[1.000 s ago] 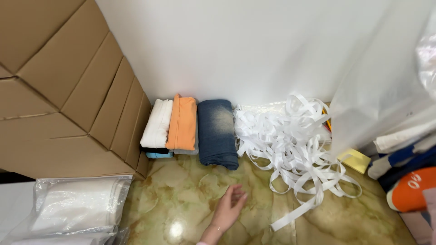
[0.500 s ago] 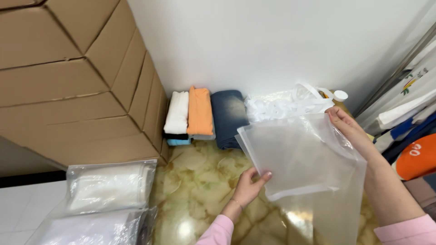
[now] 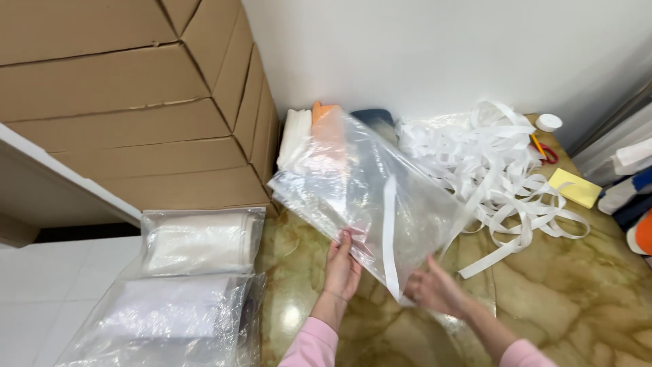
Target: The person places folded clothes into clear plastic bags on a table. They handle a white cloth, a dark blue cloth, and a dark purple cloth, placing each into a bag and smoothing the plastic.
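Both hands hold a clear bag (image 3: 353, 190) above the marble floor (image 3: 564, 299). The left hand (image 3: 341, 266) pinches its lower edge in a tight grip; the right hand (image 3: 435, 289) grips the bottom corner. Behind lie folded clothes (image 3: 297, 132), white strips (image 3: 489, 163) and boxes (image 3: 136, 102).

Stacked brown cardboard boxes (image 3: 136, 102) fill the upper left against the white wall (image 3: 421, 47); folded cloths (image 3: 296, 133) lie at their foot; a heap of white strips (image 3: 489, 163) spreads over the marbled floor (image 3: 577, 285); a yellow pad (image 3: 574, 187) and a small white lid (image 3: 548, 122) lie near; bagged white fabric (image 3: 197, 241) sits lower left.
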